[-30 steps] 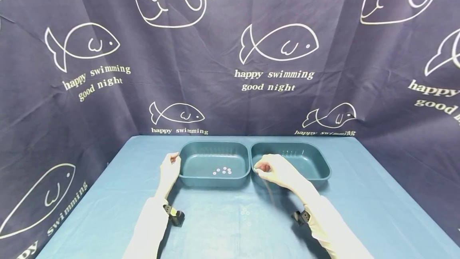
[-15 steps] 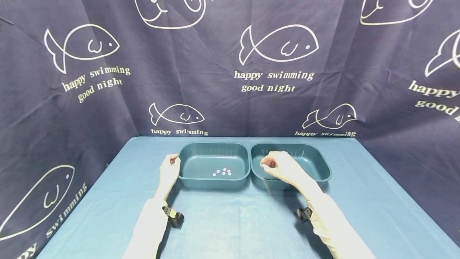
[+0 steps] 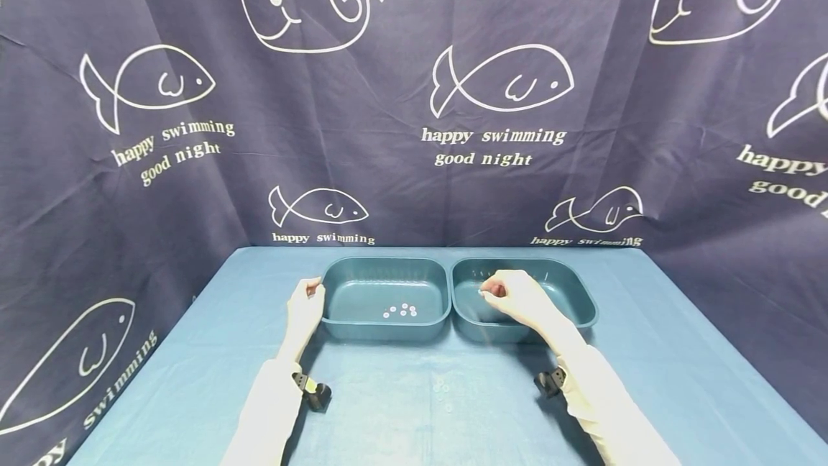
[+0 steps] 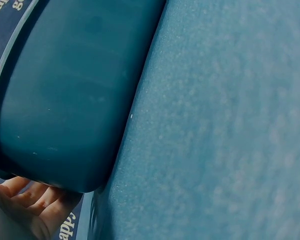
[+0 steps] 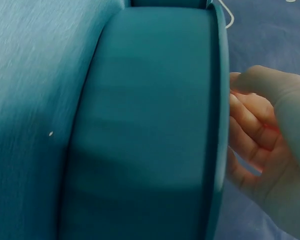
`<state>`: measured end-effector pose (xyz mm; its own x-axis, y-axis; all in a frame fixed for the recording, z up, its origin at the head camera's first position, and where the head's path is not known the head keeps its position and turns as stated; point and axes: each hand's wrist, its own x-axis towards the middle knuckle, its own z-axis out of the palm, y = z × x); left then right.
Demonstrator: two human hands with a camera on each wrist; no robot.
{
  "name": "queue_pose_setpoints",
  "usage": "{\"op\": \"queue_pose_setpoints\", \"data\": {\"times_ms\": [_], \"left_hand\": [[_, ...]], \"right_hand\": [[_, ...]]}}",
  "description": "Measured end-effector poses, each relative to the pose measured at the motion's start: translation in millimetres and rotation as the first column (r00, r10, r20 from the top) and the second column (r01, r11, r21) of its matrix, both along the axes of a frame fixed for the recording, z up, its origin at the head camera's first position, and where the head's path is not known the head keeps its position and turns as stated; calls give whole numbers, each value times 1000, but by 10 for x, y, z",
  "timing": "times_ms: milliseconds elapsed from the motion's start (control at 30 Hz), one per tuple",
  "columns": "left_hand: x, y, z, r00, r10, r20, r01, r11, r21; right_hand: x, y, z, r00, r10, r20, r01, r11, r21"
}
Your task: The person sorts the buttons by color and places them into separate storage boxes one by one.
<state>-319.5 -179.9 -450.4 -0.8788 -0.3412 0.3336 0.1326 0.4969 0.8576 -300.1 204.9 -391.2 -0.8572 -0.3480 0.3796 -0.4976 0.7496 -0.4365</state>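
Two teal plastic bins stand side by side, the left bin (image 3: 388,331) and the right bin (image 3: 572,326). My left hand (image 3: 305,305) is at the outer end of the left bin. In the left wrist view its fingers (image 4: 40,197) lie against that end wall; the thumb is hidden. My right hand (image 3: 517,297) is over the right bin, thumb and index finger pinched on a small pale thing (image 3: 481,293), too small to make out. Several small white discs (image 3: 404,306), like buttons, lie in the left bin.
Several faint, pale discs (image 3: 442,387) lie on the blue tablecloth (image 3: 388,416) in front of the bins. Behind the table hangs a dark blue curtain (image 3: 401,142) with white fish drawings. A tiny white speck (image 5: 51,134) shows on the cloth beside the right bin.
My right hand has moved rightward and slightly up, from the right bin's left rim to over its inside. The left hand stays at the left bin's end.
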Motion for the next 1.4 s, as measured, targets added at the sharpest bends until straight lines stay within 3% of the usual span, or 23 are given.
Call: {"op": "queue_pose_setpoints", "data": {"times_ms": [567,1400], "left_hand": [[4,-4,-12,1000,-3,16,4,1000,-6],[-2,-2,0,1000,-2,17,2,1000,0]], "right_hand": [[-88,158,-97,992,-121,43,118,991,71],[-111,197,-130,985,-154,84,139,977,161]]}}
